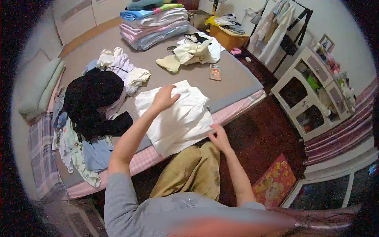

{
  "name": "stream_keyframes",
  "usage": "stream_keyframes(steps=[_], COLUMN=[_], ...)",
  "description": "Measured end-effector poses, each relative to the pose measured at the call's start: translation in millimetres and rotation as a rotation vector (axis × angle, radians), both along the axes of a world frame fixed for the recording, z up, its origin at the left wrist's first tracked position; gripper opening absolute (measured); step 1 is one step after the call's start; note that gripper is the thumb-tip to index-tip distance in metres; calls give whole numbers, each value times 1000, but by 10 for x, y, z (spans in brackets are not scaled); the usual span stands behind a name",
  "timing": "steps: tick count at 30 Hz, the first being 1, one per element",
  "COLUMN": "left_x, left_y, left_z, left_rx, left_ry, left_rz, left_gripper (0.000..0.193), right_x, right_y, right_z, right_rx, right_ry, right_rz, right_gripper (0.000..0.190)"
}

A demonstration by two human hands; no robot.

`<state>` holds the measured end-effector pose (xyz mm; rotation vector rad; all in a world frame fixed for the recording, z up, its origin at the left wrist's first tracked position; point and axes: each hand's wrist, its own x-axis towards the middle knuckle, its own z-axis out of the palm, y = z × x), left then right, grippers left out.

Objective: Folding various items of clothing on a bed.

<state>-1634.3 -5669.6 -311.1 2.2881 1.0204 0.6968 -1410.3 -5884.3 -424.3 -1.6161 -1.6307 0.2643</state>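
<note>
A white garment lies spread at the near edge of the bed, just above my knees. My left hand rests on its upper part, thumb and fingers apart, palm side down. At the garment's lower right corner, my right hand pinches the cloth edge between thumb and fingers. A black garment lies heaped to the left, on and beside a pile of pale clothes. Beyond the white garment are a phone in a patterned case and a heap of cream and white clothes.
Folded quilts are stacked at the bed's far side. Blue shorts and a floral garment lie at the near left. To the right stand a white cabinet and a clothes rack. A patterned mat is on the floor.
</note>
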Motion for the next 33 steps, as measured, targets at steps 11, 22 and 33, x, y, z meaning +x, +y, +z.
stream_keyframes(steps=[11, 22, 33], left_x=[-444, -922, -903], left_y=[-397, -545, -581], left_z=[-779, -1106, -1178], left_rx=[145, 349, 292], left_ry=[638, 285, 325], left_rz=[168, 122, 452], left_gripper=[66, 53, 46], right_x=[-26, 487, 1653], right_y=[1324, 1824, 1684], right_z=[65, 113, 1235], right_rx=[-307, -590, -253], right_ry=[683, 933, 698], right_rz=[-290, 49, -369], right_gripper=[76, 56, 42])
